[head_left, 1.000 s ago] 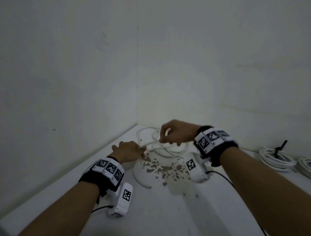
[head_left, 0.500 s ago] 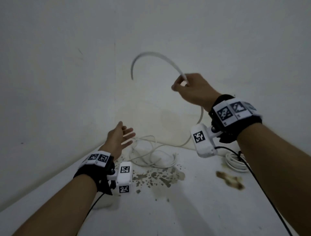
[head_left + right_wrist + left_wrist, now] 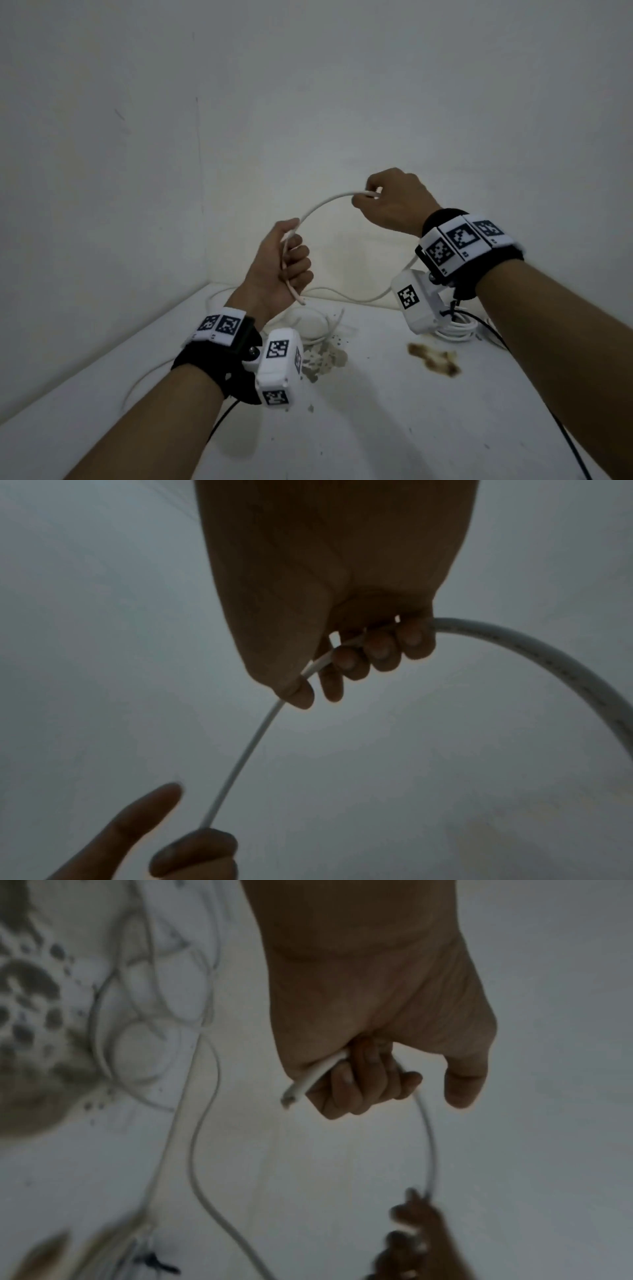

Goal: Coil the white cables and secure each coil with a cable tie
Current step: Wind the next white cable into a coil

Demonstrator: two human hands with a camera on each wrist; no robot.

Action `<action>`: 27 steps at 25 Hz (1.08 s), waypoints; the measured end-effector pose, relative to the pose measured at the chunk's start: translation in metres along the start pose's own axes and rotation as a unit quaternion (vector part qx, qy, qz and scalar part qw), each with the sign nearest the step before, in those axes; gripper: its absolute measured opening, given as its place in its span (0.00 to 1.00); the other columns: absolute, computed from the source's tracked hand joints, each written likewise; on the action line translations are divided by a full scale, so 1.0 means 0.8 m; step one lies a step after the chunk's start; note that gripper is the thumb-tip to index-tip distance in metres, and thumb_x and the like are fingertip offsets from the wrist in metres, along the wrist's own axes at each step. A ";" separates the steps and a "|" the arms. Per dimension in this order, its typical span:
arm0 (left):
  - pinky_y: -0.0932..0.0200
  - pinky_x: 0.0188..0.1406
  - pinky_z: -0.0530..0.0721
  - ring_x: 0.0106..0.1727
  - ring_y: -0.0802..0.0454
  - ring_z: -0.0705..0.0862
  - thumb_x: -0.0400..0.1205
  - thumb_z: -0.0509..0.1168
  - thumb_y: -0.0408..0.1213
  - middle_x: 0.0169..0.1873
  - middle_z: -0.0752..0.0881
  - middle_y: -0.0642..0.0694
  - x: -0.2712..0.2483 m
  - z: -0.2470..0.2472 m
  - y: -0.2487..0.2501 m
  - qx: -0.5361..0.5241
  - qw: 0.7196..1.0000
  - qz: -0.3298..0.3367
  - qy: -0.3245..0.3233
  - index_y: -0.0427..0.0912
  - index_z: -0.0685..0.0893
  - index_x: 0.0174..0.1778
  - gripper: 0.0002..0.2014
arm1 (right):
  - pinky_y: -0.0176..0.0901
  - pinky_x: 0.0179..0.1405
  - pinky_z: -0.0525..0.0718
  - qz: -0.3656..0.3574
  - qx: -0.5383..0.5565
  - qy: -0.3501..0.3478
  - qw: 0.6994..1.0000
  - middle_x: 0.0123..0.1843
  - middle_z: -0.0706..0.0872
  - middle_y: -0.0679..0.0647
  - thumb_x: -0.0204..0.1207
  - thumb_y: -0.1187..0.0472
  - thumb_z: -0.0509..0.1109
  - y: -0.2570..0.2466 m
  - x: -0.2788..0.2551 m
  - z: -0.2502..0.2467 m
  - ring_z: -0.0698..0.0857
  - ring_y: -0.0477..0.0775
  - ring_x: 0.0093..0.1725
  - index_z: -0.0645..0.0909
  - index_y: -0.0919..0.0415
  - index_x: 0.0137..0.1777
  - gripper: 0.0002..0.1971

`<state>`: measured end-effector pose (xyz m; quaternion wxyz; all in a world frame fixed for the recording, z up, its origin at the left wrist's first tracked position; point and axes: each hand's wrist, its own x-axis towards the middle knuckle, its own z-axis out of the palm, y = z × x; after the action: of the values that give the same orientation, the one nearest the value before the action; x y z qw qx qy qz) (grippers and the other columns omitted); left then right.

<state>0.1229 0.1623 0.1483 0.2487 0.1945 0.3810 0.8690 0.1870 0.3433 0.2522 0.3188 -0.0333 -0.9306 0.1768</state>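
Left hand point(image 3: 281, 265) rose from open above the table and closed round the white cable point(image 3: 322, 205) near its end; right hand point(image 3: 394, 202) dropped lower, arching cable between.

White surface point(image 3: 376, 428), set into a corner between two pale walls. Loose loops of white cable point(image 3: 308, 322) lying toward the back corner, beside a patch of grey flaking spots point(image 3: 322, 359). Brown stain point(image 3: 433, 358) further right. Coiled white cable point(image 3: 455, 330) beyond the stain, near the back wall, partly hidden.
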 end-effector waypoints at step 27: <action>0.59 0.25 0.66 0.22 0.52 0.66 0.90 0.52 0.37 0.23 0.73 0.47 0.029 0.048 -0.106 0.403 0.910 -0.046 -0.084 0.38 0.82 0.47 0.15 | 0.43 0.32 0.79 -0.004 -0.028 0.029 0.999 0.29 0.83 0.41 0.75 0.32 0.69 0.110 -0.137 0.014 0.83 0.44 0.32 0.87 0.46 0.36 0.20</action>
<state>0.1486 0.2472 0.1116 0.2200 0.3332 0.6850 0.6094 0.2624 0.4032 0.1491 0.3448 -0.0437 -0.9258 0.1486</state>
